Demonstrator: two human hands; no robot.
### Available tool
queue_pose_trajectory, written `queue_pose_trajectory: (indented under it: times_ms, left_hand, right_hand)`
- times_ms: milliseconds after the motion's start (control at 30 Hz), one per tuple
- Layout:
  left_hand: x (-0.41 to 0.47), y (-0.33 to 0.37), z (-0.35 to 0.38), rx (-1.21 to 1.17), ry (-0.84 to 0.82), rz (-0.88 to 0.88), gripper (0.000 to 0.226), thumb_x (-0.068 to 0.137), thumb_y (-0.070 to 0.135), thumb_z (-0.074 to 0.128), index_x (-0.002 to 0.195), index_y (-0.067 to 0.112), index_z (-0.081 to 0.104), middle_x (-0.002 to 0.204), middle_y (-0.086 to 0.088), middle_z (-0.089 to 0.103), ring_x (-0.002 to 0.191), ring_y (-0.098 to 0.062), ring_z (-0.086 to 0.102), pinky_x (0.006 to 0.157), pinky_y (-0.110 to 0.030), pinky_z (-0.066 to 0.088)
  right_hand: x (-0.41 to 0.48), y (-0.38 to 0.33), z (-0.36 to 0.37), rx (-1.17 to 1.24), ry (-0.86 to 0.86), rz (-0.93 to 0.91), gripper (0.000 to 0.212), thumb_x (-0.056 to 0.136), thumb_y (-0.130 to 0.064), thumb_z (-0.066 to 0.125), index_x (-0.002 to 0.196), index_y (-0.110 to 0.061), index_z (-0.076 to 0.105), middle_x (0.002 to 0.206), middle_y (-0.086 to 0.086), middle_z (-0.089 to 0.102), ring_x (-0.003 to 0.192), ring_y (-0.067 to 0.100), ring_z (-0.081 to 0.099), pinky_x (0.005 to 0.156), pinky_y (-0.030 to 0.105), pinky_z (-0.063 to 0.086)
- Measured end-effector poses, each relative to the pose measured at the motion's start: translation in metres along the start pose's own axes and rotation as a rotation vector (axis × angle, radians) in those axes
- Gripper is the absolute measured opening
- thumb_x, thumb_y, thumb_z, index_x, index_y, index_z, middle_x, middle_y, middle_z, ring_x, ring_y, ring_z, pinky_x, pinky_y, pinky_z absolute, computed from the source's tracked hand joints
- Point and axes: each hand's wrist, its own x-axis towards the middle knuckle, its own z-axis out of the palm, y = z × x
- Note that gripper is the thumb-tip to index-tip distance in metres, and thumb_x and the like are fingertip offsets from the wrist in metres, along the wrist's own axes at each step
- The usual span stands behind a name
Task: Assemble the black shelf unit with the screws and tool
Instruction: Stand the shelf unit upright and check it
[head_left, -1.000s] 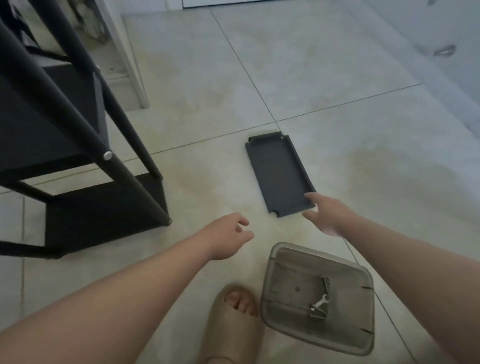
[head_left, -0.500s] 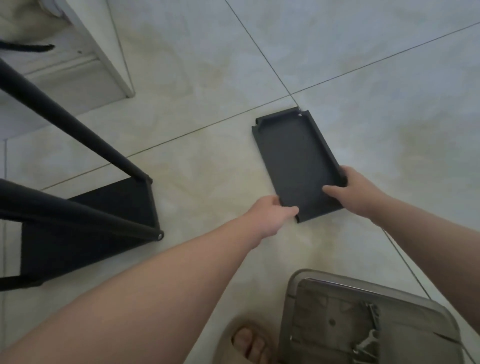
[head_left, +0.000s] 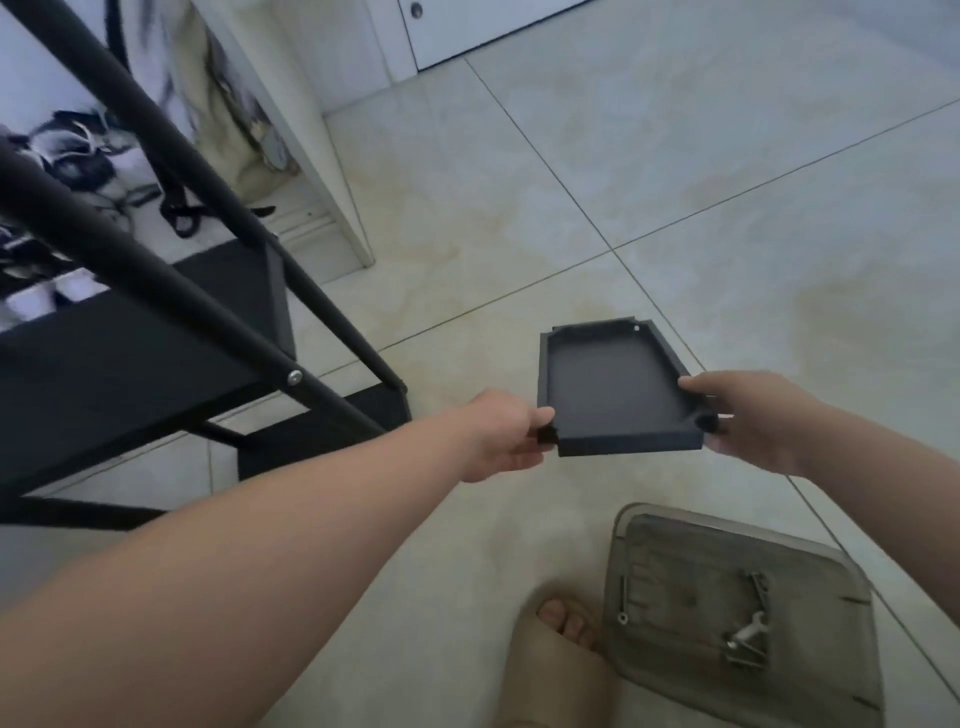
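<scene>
Here, a black shelf tray (head_left: 613, 395) is held between two bare hands, open side up, with its raised rim showing all round. The left grip (head_left: 511, 436) pinches the near left corner, thumb over the rim. The right grip (head_left: 748, 415) clasps the near right corner, fingers wrapped over the edge. Holding both near corners likely keeps the tray steady and leaves its notched corners, and the small hole at the far right corner, free to meet the poles. The near end is clearly off the floor (head_left: 727, 182); whether the far end is also clear cannot be told.

To the left of the left grip, reaching beyond it, stands the partly built black shelf unit (head_left: 130, 374). It has slanting poles with dark shelves fixed between them, and a silver screw head (head_left: 295, 378) shows on the nearest pole. The tray probably belongs there as a further level, so it would need carrying leftward and lining up with the poles.

Below the right grip, nearer the person, a clear plastic box (head_left: 615, 540) sits on the pale tiled floor. It holds a few screws (head_left: 622, 617) and a small metal tool (head_left: 748, 635), probably kept within reach for fastening. Just left of the box, beneath both grips, is a foot in a beige sandal (head_left: 550, 660).
</scene>
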Motion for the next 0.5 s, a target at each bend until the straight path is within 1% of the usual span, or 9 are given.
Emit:
queue_pose_trajectory:
  times_ms: [67, 167, 233, 267, 367, 400, 467, 500]
  left_hand:
    - [-0.046, 0.004, -0.008, 0.043, -0.007, 0.034, 0.012, 0.102, 0.017, 0.057, 0.109, 0.008, 0.058, 0.089, -0.002, 0.065, 0.078, -0.013, 0.064, 0.065, -0.026, 0.051]
    - [-0.118, 0.009, -0.015, 0.065, -0.003, 0.125, 0.013, 0.102, 0.016, 0.056, 0.112, 0.009, 0.058, 0.086, 0.0, 0.065, 0.076, -0.012, 0.065, 0.067, -0.025, 0.053]
    - [-0.169, 0.009, -0.018, 0.101, -0.004, 0.169, 0.012, 0.102, 0.016, 0.056, 0.112, 0.009, 0.059, 0.088, -0.001, 0.066, 0.076, -0.012, 0.066, 0.07, -0.025, 0.054]
    - [-0.195, 0.008, -0.019, 0.125, -0.009, 0.186, 0.012, 0.102, 0.016, 0.056, 0.111, 0.009, 0.059, 0.089, -0.001, 0.067, 0.077, -0.013, 0.066, 0.071, -0.025, 0.054]
    - [-0.268, 0.0, -0.024, 0.207, -0.004, 0.251, 0.01, 0.103, 0.018, 0.055, 0.105, 0.009, 0.059, 0.09, -0.002, 0.066, 0.076, -0.013, 0.067, 0.076, -0.028, 0.054]
    - [-0.291, -0.003, -0.027, 0.235, 0.002, 0.28, 0.011, 0.103, 0.02, 0.054, 0.101, 0.01, 0.06, 0.088, -0.001, 0.066, 0.076, -0.013, 0.068, 0.08, -0.031, 0.055]
    - [-0.335, -0.008, -0.035, 0.292, 0.026, 0.346, 0.015, 0.103, 0.022, 0.054, 0.097, 0.011, 0.062, 0.085, -0.001, 0.067, 0.074, -0.012, 0.069, 0.087, -0.034, 0.056]
    - [-0.356, -0.011, -0.04, 0.31, 0.05, 0.379, 0.016, 0.103, 0.024, 0.054, 0.098, 0.012, 0.063, 0.085, -0.001, 0.068, 0.073, -0.011, 0.07, 0.087, -0.034, 0.056]
  right_hand:
    - [-0.039, -0.009, 0.006, 0.024, -0.059, -0.021, 0.012, 0.095, -0.023, 0.066, 0.098, -0.012, 0.063, 0.099, 0.01, 0.059, 0.079, 0.025, 0.057, 0.067, 0.033, 0.047]
    - [-0.105, -0.024, 0.013, 0.076, -0.114, -0.094, 0.02, 0.096, -0.028, 0.064, 0.109, -0.013, 0.063, 0.109, 0.009, 0.06, 0.096, 0.028, 0.06, 0.083, 0.041, 0.05]
    - [-0.154, -0.032, 0.014, 0.088, -0.132, -0.148, 0.016, 0.097, -0.026, 0.061, 0.106, -0.012, 0.064, 0.105, 0.009, 0.061, 0.094, 0.028, 0.062, 0.094, 0.047, 0.051]
    - [-0.179, -0.035, 0.015, 0.079, -0.143, -0.171, 0.015, 0.098, -0.025, 0.06, 0.103, -0.012, 0.064, 0.102, 0.009, 0.061, 0.089, 0.028, 0.062, 0.096, 0.048, 0.051]
    - [-0.255, -0.047, 0.016, 0.047, -0.193, -0.246, 0.015, 0.098, -0.023, 0.057, 0.102, -0.011, 0.065, 0.097, 0.009, 0.065, 0.083, 0.028, 0.064, 0.09, 0.045, 0.053]
    - [-0.279, -0.052, 0.018, 0.04, -0.206, -0.271, 0.015, 0.099, -0.022, 0.057, 0.102, -0.01, 0.065, 0.095, 0.009, 0.067, 0.085, 0.028, 0.064, 0.092, 0.045, 0.053]
    - [-0.326, -0.061, 0.024, 0.024, -0.223, -0.315, 0.015, 0.099, -0.022, 0.057, 0.103, -0.01, 0.064, 0.094, 0.009, 0.066, 0.094, 0.029, 0.059, 0.099, 0.046, 0.046]
    - [-0.347, -0.066, 0.029, 0.021, -0.234, -0.337, 0.016, 0.099, -0.022, 0.057, 0.106, -0.01, 0.063, 0.098, 0.01, 0.064, 0.097, 0.029, 0.055, 0.098, 0.045, 0.044]
